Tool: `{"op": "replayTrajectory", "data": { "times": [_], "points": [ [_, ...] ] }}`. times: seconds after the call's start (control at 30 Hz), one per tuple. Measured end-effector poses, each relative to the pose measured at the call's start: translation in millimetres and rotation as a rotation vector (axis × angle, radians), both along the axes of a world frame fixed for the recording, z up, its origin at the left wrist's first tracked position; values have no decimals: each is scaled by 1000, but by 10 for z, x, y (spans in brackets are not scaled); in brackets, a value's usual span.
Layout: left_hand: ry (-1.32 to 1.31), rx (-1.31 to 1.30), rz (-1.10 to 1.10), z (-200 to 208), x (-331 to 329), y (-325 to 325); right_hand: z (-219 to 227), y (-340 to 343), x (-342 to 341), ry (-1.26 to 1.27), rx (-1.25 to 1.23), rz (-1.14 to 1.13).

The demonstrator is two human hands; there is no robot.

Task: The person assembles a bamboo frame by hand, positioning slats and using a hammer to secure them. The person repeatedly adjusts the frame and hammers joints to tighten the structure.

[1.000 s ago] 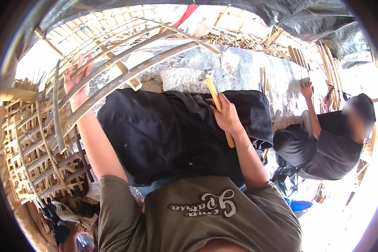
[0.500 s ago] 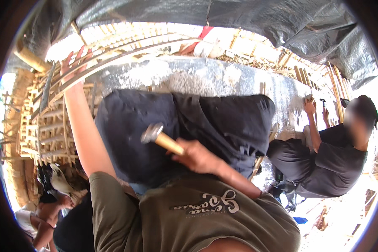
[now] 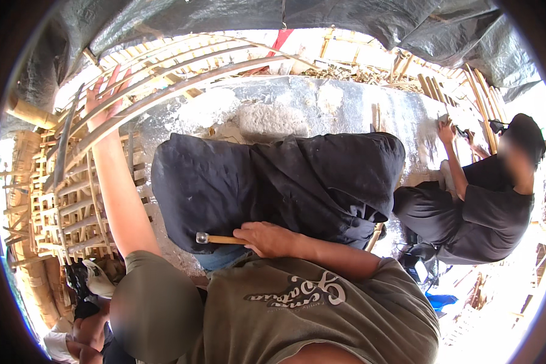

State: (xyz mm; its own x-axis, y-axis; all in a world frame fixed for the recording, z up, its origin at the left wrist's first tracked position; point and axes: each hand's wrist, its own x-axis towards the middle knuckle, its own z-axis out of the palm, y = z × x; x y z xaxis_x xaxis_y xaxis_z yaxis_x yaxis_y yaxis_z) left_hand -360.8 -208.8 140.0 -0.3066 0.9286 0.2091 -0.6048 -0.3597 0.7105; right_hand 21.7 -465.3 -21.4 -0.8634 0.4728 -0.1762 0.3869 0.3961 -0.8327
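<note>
My right hand (image 3: 268,238) grips the wooden handle of a small hammer (image 3: 215,239), lying across my lap; its metal head points left over my black trousers (image 3: 285,182). My left hand (image 3: 103,100) is stretched out to the upper left, fingers spread against a long curved bamboo strip (image 3: 164,91) of a woven frame. My olive shirt fills the lower middle.
A bamboo lattice frame (image 3: 60,200) stands at the left. Another person in black (image 3: 479,200) sits at the right, working with a raised hand (image 3: 448,130). A grey concrete slab (image 3: 321,103) lies ahead; a dark tarpaulin (image 3: 285,15) hangs overhead. Bamboo poles (image 3: 479,91) lean at the back right.
My right hand has brought the hammer down and toward my body, its head now pointing left on my lap. The left hand stays on the bamboo strip.
</note>
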Motion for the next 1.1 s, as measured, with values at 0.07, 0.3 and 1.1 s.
{"op": "replayTrajectory", "data": {
  "times": [0.07,0.3,1.1],
  "points": [
    [33,31,-15,-139,38,43,146,46,17,25,246,-31],
    [-68,191,-422,-429,-229,173,107,13,-502,84,673,-10],
    [78,-236,-339,167,671,244,330,-148,-1165,557,-153,413]
  ]
}}
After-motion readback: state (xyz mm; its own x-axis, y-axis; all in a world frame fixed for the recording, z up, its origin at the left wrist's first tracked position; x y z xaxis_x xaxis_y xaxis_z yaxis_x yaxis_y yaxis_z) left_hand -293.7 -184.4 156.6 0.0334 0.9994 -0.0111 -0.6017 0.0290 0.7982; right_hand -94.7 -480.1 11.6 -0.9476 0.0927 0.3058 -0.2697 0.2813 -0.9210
